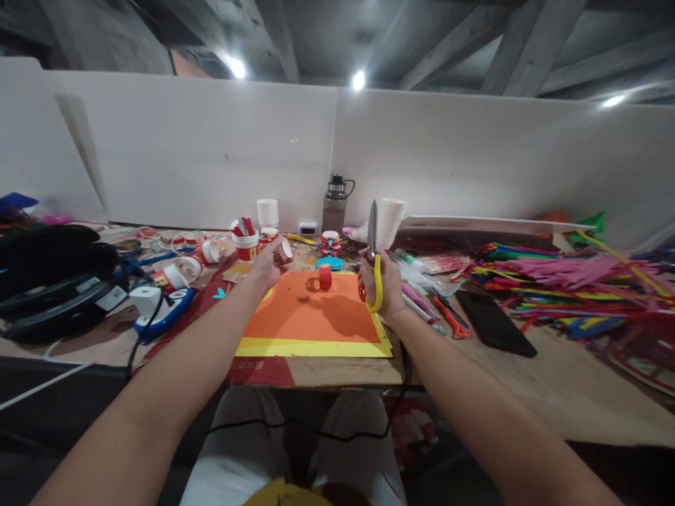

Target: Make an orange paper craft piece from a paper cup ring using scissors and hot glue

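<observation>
My right hand [389, 282] is closed around a pair of scissors [375, 281] with yellow handles, blades pointing up. The fingers of my left hand [268, 264] are closed on a short cut paper cup [285, 249], its pale round end facing right. Between the hands lies a sheet of orange paper [311, 316] over yellow paper [316, 348]. A small red paper ring [325, 277] rests on the orange sheet. Just behind it is a blue paper piece [330, 263]. Something red shows beside my right palm, too hidden to name.
White cup stacks [391, 221] and a dark water bottle [335, 205] stand at the back. To the right lie a black phone [496, 323] and colourful pipe cleaners [559, 274]. A blue power strip [164, 315], cut cups [171, 277] and black headgear [58, 281] are left.
</observation>
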`<action>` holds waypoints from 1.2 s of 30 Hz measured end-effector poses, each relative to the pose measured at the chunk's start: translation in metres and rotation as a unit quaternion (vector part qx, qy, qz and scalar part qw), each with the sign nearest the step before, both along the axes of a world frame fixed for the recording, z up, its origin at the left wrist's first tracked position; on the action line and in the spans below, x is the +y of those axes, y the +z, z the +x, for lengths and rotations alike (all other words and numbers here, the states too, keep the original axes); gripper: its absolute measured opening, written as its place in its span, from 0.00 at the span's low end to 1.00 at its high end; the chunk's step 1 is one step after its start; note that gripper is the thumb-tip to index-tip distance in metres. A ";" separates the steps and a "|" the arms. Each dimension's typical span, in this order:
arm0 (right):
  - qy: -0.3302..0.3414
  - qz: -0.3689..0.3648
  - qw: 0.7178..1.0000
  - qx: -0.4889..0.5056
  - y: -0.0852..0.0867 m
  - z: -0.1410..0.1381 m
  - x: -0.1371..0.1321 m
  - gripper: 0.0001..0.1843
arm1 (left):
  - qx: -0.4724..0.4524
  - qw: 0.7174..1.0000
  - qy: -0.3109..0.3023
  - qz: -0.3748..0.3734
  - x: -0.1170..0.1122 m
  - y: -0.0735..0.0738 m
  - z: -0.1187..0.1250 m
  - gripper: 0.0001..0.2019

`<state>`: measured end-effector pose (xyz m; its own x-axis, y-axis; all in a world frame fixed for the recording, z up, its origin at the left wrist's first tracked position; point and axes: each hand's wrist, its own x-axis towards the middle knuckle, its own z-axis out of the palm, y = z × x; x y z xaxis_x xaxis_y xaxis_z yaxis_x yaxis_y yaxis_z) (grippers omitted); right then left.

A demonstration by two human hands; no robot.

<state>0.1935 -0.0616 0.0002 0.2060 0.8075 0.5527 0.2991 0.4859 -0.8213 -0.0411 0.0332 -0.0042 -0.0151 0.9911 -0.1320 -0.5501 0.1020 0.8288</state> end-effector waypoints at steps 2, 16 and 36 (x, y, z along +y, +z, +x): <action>-0.012 -0.008 1.000 -0.012 0.000 -0.002 -0.001 0.13 | -0.007 1.000 -0.007 0.003 -0.001 0.001 0.001 0.09; -0.024 -0.011 0.999 -0.028 -0.008 -0.004 0.006 0.14 | -0.052 0.998 -0.035 -0.007 -0.007 0.007 0.003 0.20; 0.001 -0.021 0.999 0.024 -0.001 -0.009 -0.001 0.13 | -0.093 0.995 -0.034 -0.004 -0.001 0.015 -0.010 0.18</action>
<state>0.1847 -0.0624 -0.0008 0.2302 0.8297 0.5085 0.2580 0.4518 -0.8540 -0.0515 0.0321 0.0104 0.0768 0.9881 -0.1332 -0.6863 0.1493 0.7118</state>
